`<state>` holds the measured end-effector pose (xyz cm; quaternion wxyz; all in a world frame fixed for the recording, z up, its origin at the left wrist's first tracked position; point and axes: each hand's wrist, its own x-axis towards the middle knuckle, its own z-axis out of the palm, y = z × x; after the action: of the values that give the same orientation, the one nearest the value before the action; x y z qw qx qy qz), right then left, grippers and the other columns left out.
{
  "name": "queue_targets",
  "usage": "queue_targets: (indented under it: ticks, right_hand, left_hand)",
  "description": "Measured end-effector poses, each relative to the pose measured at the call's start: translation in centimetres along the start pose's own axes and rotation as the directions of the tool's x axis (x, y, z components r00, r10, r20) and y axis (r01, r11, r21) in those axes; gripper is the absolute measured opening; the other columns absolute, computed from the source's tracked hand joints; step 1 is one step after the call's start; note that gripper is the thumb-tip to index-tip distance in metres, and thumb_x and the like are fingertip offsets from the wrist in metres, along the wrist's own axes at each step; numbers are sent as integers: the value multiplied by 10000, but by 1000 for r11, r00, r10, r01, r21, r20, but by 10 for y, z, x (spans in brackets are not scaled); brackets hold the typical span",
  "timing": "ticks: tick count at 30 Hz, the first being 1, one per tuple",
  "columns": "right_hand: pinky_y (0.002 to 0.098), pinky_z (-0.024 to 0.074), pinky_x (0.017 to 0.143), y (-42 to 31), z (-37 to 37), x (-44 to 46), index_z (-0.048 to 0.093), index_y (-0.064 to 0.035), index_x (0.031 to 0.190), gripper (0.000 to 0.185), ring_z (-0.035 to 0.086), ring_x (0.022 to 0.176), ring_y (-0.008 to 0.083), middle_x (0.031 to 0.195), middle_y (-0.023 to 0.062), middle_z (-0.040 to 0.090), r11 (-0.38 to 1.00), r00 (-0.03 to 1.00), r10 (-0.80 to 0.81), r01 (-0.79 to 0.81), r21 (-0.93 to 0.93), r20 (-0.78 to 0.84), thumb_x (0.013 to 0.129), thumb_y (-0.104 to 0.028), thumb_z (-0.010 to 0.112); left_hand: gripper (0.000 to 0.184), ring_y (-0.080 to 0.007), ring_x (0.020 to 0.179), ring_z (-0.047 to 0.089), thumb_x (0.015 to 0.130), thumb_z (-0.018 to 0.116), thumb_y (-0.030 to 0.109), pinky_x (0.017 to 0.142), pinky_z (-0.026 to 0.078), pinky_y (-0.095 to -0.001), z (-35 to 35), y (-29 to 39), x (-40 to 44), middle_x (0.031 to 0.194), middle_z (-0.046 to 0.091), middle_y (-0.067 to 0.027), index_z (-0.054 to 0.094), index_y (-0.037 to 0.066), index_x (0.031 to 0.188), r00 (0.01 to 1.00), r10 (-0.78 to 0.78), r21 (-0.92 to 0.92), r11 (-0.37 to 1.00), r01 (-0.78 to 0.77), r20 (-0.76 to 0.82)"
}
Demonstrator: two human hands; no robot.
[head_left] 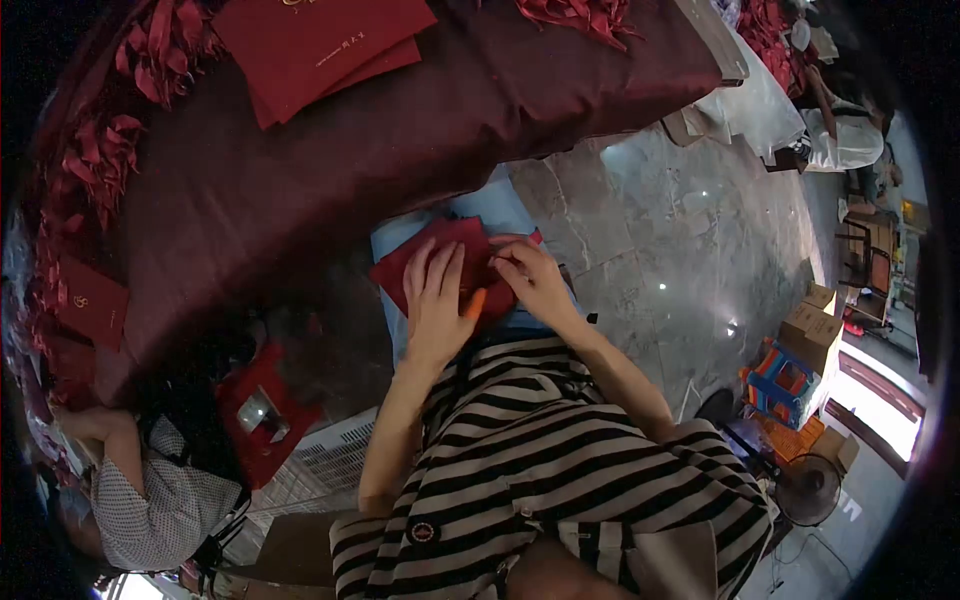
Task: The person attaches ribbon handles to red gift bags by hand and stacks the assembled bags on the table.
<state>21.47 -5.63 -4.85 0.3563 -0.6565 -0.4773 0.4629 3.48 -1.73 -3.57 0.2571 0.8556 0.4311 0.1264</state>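
Observation:
A dark red paper item (388,271), like a folded bag or large envelope, rests on my lap over light blue trousers. My left hand (437,290) lies flat across it, fingers stretched out; an orange cover is on the thumb. At its right edge my right hand (535,284) is closed, thumb and fingertips pinched together. What they hold is too small to tell. A thin reddish strip (537,236) shows just beyond the right hand.
A table with a dark red cloth (330,165) curves ahead, bearing red envelopes (325,50) and bunches of red ribbon (165,50). Another person's arm (118,455) is at lower left. Cardboard boxes (812,325), a blue crate (778,383) and a fan (808,490) stand at right.

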Motion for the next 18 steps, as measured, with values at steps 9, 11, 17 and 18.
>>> queue_targets:
  ticks: [9,11,17,18]
  right_hand:
    - [334,505,582,-20,9,-19,612,14,939,101,617,690,238,971,150,623,981,978,-188,192,37,-89,881,-68,621]
    - [314,467,566,-38,2,-21,613,6,936,76,590,707,195,857,117,572,941,971,-240,233,-246,2,879,-39,590]
    - [417,484,563,-39,22,-17,602,-52,859,70,597,695,325,787,125,583,876,968,-248,244,-415,46,821,-110,607]
    - [417,484,563,-36,24,-15,602,-52,859,70,597,695,325,787,125,583,875,968,-246,245,-417,52,821,-110,607]
  left_hand:
    - [436,-336,1111,493,841,655,109,942,400,-441,1,2,-28,1189,570,-124,547,56,1260,966,-151,-149,981,121,-209]
    - [374,-345,1032,570,846,642,97,865,456,-425,-9,-4,-19,1129,602,-176,574,46,1211,946,-304,-283,922,263,-110]
    - [253,-271,971,645,830,609,14,841,486,-343,-25,-19,-2,1016,671,-172,631,-13,1081,917,-384,-601,709,369,111]
    - [250,-250,958,652,832,602,4,834,486,-332,-26,-22,-1,1010,679,-163,637,-12,1080,905,-391,-613,677,408,171]
